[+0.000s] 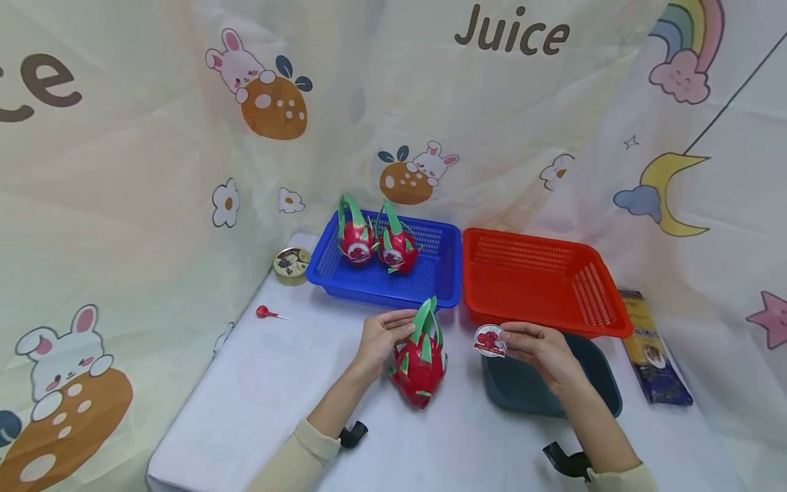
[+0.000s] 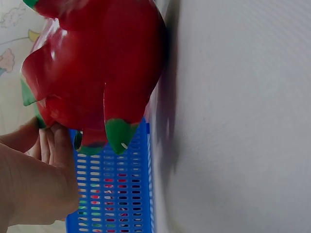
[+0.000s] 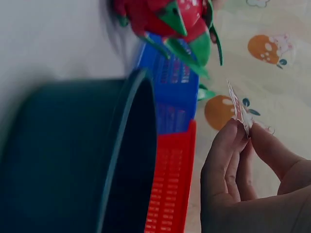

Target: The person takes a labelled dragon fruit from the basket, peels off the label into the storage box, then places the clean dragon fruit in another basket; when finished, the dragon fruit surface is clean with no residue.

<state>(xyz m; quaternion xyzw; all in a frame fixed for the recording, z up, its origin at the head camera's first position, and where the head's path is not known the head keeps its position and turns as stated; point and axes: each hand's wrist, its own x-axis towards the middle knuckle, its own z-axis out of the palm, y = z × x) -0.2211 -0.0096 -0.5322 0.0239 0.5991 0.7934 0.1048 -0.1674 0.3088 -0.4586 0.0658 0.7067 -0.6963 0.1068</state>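
A red dragon fruit (image 1: pixel 421 372) with long green leaf tips is on the white table, its leafy end pointing toward the blue basket. My left hand (image 1: pixel 382 339) grips it by the leaves; in the left wrist view the fruit's red body (image 2: pixel 97 63) partly covers the fingertips. My right hand (image 1: pixel 544 352) pinches a round sticker (image 1: pixel 490 340) printed with red fruit, held near the rim of a dark green basin (image 1: pixel 522 396). Seen edge-on in the right wrist view, the sticker (image 3: pixel 238 107) sits between thumb and fingertips, apart from the fruit.
Two dragon fruits with round stickers (image 1: pixel 359 253) stand in the blue basket (image 1: pixel 424 297) at the back. Beside it is a red basket (image 1: pixel 529 297). A round tin (image 1: pixel 291 266) and a small red-headed item (image 1: pixel 264 311) lie left; a yellow-and-blue packet (image 1: pixel 654 352) lies right.
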